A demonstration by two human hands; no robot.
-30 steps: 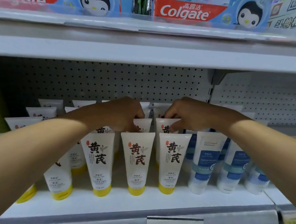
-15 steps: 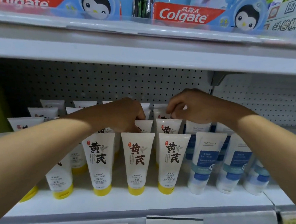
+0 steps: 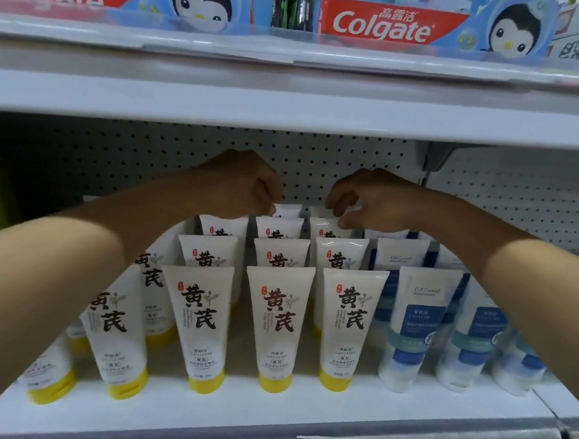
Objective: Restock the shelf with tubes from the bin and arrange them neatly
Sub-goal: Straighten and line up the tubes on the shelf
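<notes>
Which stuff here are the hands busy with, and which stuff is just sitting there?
Part of the job:
- left hand and right hand, reaching to the rear tubes
- yellow-capped tubes, standing cap-down in rows
- white shelf they stand on

Just sitting there:
- blue-labelled tubes, to the right
- Colgate boxes on the shelf above
- pegboard back wall

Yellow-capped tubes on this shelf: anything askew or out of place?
The three centre columns stand straight. The yellow-capped tubes at far left lean right, out of line. Both hands, left hand and right hand, are at the back row.
</notes>
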